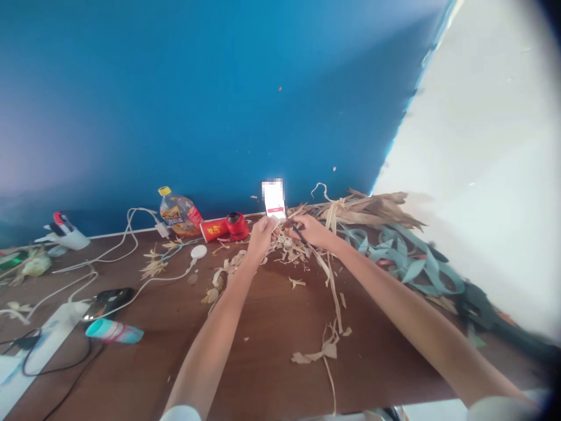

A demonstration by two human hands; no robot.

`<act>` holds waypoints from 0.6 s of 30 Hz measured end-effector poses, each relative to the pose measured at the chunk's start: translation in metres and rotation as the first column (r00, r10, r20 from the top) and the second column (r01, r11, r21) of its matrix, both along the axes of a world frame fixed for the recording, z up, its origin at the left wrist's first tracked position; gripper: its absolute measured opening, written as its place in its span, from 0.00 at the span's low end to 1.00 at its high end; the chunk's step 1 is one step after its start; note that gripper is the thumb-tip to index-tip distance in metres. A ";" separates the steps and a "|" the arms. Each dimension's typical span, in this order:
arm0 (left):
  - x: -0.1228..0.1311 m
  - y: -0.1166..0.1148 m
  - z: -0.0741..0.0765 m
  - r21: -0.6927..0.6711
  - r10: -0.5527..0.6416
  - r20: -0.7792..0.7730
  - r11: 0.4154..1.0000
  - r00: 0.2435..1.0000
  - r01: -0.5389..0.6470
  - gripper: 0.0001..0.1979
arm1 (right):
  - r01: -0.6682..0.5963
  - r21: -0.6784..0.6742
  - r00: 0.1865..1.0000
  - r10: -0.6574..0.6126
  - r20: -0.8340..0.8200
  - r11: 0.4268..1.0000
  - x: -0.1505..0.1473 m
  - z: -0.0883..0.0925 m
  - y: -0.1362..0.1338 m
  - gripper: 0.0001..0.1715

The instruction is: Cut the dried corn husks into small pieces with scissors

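Both my arms reach out to the far side of a brown table (272, 362). My left hand (262, 232) is closed around pale dried husk strips (287, 248) just below a lit phone (274, 199) that leans on the blue wall. My right hand (312, 229) is closed on a thin dark tool (300, 234), its tip pointing at the husk pile between the hands. The hands are almost touching.
Dried stalks (368, 207) and grey-green strips (407, 263) lie at the right. Left of the hands are red cups (225, 227), a plastic bottle (177, 215), white cables with a round charger (198, 252), a teal tube (114, 331) and a power strip (39, 345). Husk scraps (324, 349) litter the table.
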State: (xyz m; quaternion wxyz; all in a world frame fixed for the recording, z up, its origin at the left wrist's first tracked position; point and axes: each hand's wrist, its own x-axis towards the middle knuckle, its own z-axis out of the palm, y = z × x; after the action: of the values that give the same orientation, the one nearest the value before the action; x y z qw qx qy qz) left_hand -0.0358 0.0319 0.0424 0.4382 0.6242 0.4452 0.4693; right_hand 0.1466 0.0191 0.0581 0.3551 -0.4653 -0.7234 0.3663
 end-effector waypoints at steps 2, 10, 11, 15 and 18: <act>0.001 0.000 -0.001 -0.018 -0.008 0.023 1.000 1.000 0.008 0.17 | 0.030 0.013 0.999 -0.030 -0.014 0.999 -0.001 0.000 -0.001 0.23; 0.006 -0.003 0.004 -0.020 -0.137 0.062 0.990 0.989 0.138 0.17 | 0.169 0.160 0.979 -0.184 0.083 0.973 -0.002 0.008 -0.008 0.22; 0.006 -0.005 0.004 -0.045 -0.192 0.092 0.979 0.977 0.197 0.17 | 0.151 0.131 0.986 -0.159 0.053 0.980 -0.003 0.009 -0.009 0.23; 0.008 -0.012 0.001 -0.209 -0.415 0.218 0.864 0.883 0.457 0.22 | 0.141 0.028 0.977 -0.135 -0.165 0.990 -0.009 0.011 -0.010 0.29; 0.011 -0.011 0.000 -0.162 -0.367 0.146 0.907 0.919 0.388 0.21 | 0.141 -0.065 0.948 -0.154 -0.279 0.988 -0.012 0.010 -0.009 0.34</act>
State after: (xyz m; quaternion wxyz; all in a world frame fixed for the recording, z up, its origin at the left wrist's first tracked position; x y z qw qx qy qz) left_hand -0.0245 0.0208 0.0426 0.6018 0.6271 0.3329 0.3657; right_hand 0.1342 0.0102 0.0686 0.4709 -0.4687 -0.6199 0.4175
